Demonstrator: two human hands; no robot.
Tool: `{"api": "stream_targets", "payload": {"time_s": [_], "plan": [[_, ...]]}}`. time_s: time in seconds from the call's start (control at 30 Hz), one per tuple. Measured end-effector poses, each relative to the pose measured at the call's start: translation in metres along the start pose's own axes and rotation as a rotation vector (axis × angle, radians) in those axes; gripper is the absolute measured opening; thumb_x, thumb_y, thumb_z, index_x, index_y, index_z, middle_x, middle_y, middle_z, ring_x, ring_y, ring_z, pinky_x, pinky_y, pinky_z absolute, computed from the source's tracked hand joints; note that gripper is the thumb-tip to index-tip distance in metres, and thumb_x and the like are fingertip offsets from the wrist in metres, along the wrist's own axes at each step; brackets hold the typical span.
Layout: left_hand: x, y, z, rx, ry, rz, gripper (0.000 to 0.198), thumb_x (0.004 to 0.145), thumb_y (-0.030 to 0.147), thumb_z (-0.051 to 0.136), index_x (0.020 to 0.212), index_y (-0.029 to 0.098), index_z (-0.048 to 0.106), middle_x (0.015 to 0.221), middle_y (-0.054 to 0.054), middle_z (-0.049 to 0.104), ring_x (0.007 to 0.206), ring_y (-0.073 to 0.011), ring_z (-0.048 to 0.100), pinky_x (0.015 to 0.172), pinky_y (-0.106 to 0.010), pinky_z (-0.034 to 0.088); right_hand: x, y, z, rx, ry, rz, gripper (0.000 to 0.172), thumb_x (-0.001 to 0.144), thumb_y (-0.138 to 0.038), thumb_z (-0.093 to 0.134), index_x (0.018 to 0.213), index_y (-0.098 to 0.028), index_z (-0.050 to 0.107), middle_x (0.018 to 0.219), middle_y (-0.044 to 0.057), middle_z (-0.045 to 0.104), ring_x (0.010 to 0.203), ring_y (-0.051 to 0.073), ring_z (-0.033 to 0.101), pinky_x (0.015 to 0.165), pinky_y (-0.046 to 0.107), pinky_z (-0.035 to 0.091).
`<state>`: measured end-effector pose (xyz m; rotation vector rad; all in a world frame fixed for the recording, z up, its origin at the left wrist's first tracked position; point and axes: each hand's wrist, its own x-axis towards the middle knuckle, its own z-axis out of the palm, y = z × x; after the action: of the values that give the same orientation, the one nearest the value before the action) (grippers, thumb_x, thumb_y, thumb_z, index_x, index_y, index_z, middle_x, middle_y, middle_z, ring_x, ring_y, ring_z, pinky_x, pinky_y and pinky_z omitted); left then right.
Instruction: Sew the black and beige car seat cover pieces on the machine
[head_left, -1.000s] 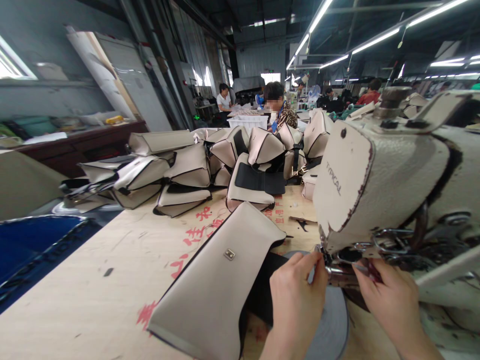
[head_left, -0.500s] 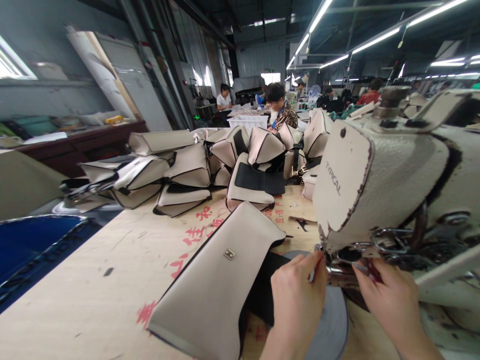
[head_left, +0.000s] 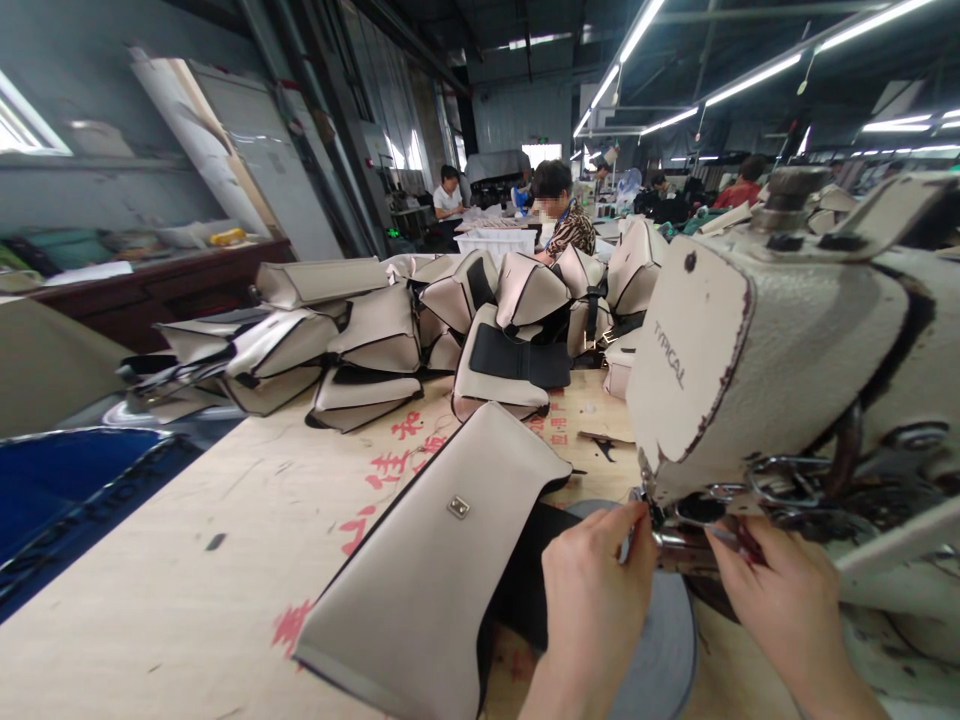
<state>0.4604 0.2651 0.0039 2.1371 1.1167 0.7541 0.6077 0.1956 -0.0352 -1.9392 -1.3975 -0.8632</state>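
My left hand (head_left: 596, 580) is closed in a pinch just under the needle area of a cream sewing machine (head_left: 795, 350). A small shiny bit shows by its fingers, too little to name. On the other side of the machine's narrow metal arm (head_left: 679, 552), my right hand (head_left: 780, 595) has thumb and fingers pressed together; what they grip is mostly hidden. Left of my hands lies a beige bag flap or panel (head_left: 427, 560) with black edging and a small metal fitting (head_left: 458, 507). Black material (head_left: 529, 570) extends from beneath it toward my left hand, above a grey disc (head_left: 660, 650).
Beige bags (head_left: 375, 330) with black edges are heaped along the back of the wooden table (head_left: 187, 600). A blue bin (head_left: 82, 510) stands at the left. Farther off, a person in a patterned top (head_left: 571, 230) sits by a white crate (head_left: 495, 242).
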Motion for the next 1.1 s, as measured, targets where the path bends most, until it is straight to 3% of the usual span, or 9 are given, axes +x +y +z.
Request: {"api": "stream_targets", "payload": {"time_s": [0.6, 0.83, 1.1], "plan": [[0.003, 0.001, 0.001, -0.024, 0.055, 0.013, 0.022, 0.086, 0.02, 0.047, 0.088, 0.021, 0.068, 0.065, 0.002, 0.063, 0.053, -0.0075, 0.049, 0.049, -0.018, 0.029, 0.001, -0.001, -0.001, 0.008, 0.043, -0.025, 0.055, 0.092, -0.047, 0.034, 0.057, -0.014, 0.062, 0.049, 0.007, 0.057, 0.043, 0.016, 0.049, 0.049, 0.027, 0.037], [0.003, -0.001, 0.002, -0.04, 0.047, 0.003, 0.022, 0.085, 0.019, 0.047, 0.093, 0.021, 0.068, 0.07, 0.001, 0.065, 0.056, -0.0082, 0.051, 0.048, -0.019, 0.028, 0.002, -0.007, -0.003, 0.231, 0.053, -0.065, 0.035, 0.088, -0.039, 0.05, 0.069, -0.015, 0.068, 0.065, 0.008, 0.063, 0.064, 0.018, 0.06, 0.063, 0.026, 0.045], [0.003, -0.001, 0.003, -0.073, 0.053, -0.02, 0.022, 0.086, 0.021, 0.047, 0.092, 0.021, 0.068, 0.072, 0.001, 0.065, 0.057, -0.0086, 0.053, 0.05, -0.018, 0.03, 0.004, -0.012, -0.003, 0.223, 0.019, -0.09, 0.031, 0.088, -0.036, 0.05, 0.075, -0.015, 0.07, 0.059, 0.007, 0.061, 0.062, 0.017, 0.06, 0.062, 0.024, 0.043]]}}
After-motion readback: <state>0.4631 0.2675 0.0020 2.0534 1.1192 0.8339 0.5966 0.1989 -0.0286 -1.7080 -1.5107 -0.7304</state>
